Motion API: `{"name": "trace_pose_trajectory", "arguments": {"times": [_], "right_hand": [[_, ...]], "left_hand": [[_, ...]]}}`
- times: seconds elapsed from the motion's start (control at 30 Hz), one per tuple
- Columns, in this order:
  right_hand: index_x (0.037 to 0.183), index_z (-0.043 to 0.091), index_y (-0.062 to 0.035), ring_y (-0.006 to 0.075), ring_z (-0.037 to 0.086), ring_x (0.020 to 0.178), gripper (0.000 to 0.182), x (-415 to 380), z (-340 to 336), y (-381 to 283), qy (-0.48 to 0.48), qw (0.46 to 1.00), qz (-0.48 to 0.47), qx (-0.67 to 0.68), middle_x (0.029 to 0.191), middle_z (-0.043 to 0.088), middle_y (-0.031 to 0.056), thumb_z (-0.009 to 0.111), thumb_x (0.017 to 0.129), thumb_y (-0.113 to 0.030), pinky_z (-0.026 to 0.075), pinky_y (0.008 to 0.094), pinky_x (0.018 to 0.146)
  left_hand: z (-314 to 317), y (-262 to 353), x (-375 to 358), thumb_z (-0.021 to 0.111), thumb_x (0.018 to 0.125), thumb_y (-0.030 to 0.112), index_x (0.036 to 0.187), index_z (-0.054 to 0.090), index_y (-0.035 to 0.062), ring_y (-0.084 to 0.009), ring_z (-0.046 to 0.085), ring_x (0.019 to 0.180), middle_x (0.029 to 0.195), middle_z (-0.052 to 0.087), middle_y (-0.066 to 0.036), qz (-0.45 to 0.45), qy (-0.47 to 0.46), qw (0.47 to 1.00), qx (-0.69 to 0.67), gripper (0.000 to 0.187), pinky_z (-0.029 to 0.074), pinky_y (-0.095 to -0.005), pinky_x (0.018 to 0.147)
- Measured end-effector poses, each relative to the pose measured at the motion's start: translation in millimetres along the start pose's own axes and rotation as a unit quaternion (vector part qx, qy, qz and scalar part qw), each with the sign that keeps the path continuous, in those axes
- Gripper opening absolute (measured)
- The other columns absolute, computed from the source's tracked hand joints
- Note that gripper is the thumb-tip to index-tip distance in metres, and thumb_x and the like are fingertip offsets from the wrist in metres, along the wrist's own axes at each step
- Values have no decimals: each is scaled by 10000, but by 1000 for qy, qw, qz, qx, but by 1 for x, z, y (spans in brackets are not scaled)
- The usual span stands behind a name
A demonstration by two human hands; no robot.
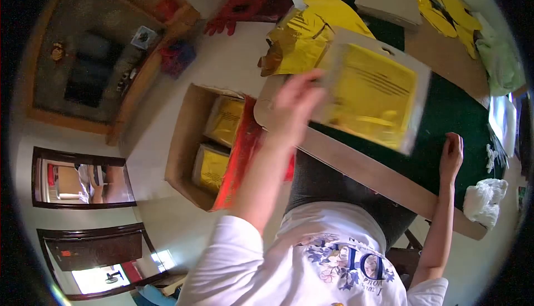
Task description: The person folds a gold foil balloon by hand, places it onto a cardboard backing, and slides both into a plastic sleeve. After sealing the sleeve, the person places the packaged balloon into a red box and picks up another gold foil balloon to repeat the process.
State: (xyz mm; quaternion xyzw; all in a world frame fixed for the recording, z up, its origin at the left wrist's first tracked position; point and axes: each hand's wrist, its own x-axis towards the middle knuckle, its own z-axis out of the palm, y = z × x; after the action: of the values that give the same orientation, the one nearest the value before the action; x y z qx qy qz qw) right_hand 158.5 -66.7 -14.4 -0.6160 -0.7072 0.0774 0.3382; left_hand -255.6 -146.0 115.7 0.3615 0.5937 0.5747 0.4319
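Note:
My left hand [300, 97], blurred by motion, is closed at the near-left edge of a flat yellow packet [378, 92]. The packet has a clear border and a hang hole at its top, and appears tilted above the dark green table top [439, 111]. On that surface lies my right hand [452, 149], its fingers curled with nothing visible in them. Close to my left forearm stands an open cardboard box [181, 150] with red on one side. Inside it are several similar yellow packets [212, 167].
Crumpled yellow film [311, 25] lies beyond the packet. At the far end are a stack of beige cards [387, 3] and yellow cut pieces [436, 14]. A white plastic bag [485, 202] sits at the right, and a pale board [367, 175] runs along the table's near edge.

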Motion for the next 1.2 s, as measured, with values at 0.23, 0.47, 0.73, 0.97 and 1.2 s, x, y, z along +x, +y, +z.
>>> {"name": "trace_pose_trajectory", "arguments": {"times": [0.23, 0.47, 0.73, 0.97, 1.2], "right_hand": [[1046, 590, -35, 290, 616, 923, 136, 2, 0, 2, -13, 1000, 28, 2, 994, 612, 128, 544, 918, -50, 493, 357, 820], [1086, 593, -49, 262, 626, 944, 166, 1, 6, 28, -23, 999, 27, -22, 1038, 624, 105, 554, 925, -68, 499, 341, 840], [1088, 596, -46, 141, 580, 817, 158, 3, 11, 46, 16, 997, -50, -51, 960, 609, 75, 528, 944, -41, 475, 273, 742], [1079, 600, -44, 136, 573, 819, 158, -1, 13, 59, 9, 999, -26, 38, 963, 613, 65, 526, 941, -28, 475, 265, 748], [1064, 600, -37, 183, 600, 895, 158, 2, 4, 34, -37, 999, 5, 10, 999, 613, 77, 545, 917, -14, 491, 289, 811]], "left_hand": [[-287, 4, -42, 540, 935, 65, 1347, 494, 14, -178, 599, 1052, 1242, 591, -130, 51, 268, 954, -124, 418, 506, -301, 861], [-481, -10, -112, 552, 919, 62, 1237, 607, 7, -159, 593, 1088, 1195, 643, -90, -40, 322, 892, 314, 327, 477, -317, 910], [-327, 16, -10, 638, 754, 88, 894, 747, 88, -237, 680, 849, 912, 722, -104, -232, -194, 689, 659, 178, 506, -346, 774], [-286, -103, -46, 600, 713, 28, 802, 688, -47, -400, 641, 909, 913, 661, -266, -81, -359, 476, 799, 146, 481, -483, 865], [-279, -88, -59, 573, 757, 16, 1039, 651, 20, -337, 624, 990, 1065, 641, -245, -189, -182, 795, 546, 293, 484, -410, 862]]}}
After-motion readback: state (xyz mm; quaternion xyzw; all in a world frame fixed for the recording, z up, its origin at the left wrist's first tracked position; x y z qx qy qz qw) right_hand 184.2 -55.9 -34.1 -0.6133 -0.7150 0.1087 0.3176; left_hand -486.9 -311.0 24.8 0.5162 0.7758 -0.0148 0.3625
